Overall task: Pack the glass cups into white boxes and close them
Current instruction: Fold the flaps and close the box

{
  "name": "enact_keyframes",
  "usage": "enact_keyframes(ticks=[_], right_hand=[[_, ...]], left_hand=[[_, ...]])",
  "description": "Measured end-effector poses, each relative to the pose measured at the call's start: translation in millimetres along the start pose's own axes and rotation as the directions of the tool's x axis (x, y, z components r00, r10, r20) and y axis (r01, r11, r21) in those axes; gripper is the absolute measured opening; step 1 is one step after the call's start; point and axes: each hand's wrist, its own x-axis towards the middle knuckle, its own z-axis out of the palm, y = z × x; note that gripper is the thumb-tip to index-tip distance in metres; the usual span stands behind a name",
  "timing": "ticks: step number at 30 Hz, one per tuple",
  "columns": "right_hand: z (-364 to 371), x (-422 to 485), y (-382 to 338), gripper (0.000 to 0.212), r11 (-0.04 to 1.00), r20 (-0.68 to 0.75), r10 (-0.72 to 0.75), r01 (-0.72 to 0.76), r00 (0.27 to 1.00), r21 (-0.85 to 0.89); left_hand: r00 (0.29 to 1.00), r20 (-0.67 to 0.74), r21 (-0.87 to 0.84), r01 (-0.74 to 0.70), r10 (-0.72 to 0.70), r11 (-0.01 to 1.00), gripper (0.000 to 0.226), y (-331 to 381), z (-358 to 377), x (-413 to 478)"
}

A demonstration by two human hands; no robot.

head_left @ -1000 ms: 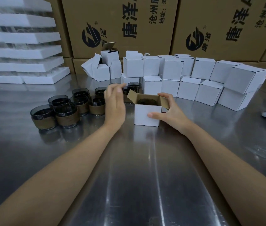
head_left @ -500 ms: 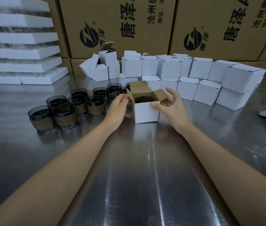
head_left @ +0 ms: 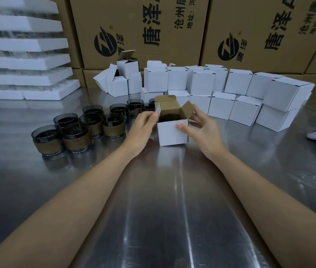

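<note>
At frame centre the left hand (head_left: 142,127) pinches a flap of the open white box (head_left: 172,135) and the right hand (head_left: 203,132) grips its right side, glass cup (head_left: 167,118) inside.

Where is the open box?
In the head view, the open box sits mid-table between the left hand and right hand, with the glass cups to its left.

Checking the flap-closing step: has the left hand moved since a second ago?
Yes. The left hand moved right, away from the glass cups, to the open white box, whose left flap it now pinches.
</note>
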Motion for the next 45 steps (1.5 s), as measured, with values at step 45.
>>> enact_keyframes(ticks=[45], right_hand=[[9.3, 1.2, -8.2, 0.039, 0.918, 0.110, 0.219, -0.243, 0.970, 0.313]], left_hand=[[1.000, 0.002, -0.241, -0.022, 0.023, 0.970, 0.029, 18.5, 9.6, -5.0]])
